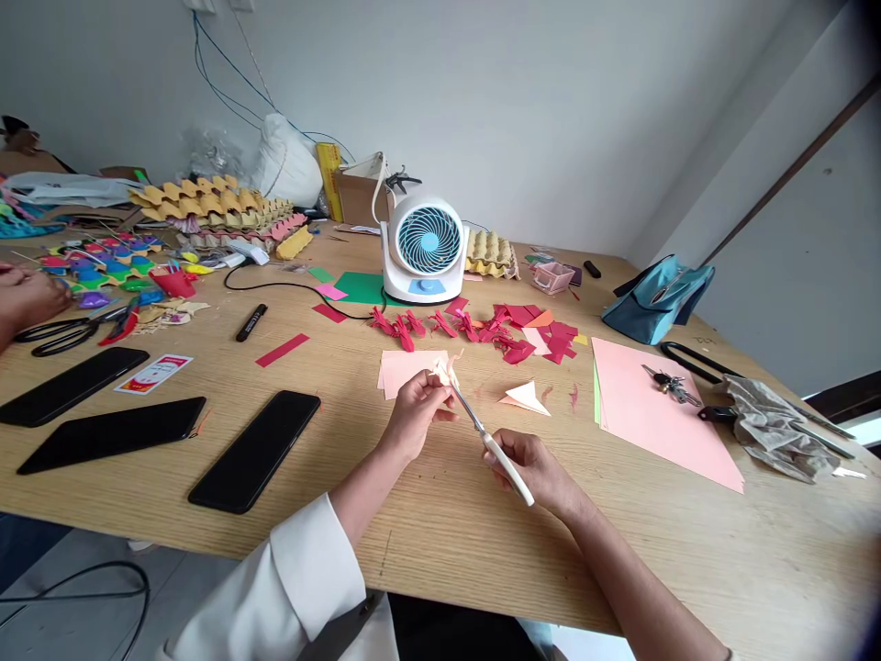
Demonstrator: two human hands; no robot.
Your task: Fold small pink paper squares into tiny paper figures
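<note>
My left hand (415, 411) pinches a small pale pink piece of cut paper (444, 370), its strips curling upward. In my right hand (533, 466) is a pair of scissors (506, 466) with white handles, its blades pointing up and left against the pale paper. Just beyond my left hand lie light pink paper sheets (403, 367). A folded pale paper piece (527, 397) rests to the right of the scissors. Farther back, several red cut paper shapes (440, 323) form a row beside a heap of red paper scraps (551, 330).
A white fan (425, 252) stands at the back. Black phones (254, 450) lie at left near a marker (251, 322) and black-handled scissors (69, 330). Another person's hand (31, 296) is at far left. Pink sheets (661, 404), keys (671, 386) and a teal bag (657, 298) are at right.
</note>
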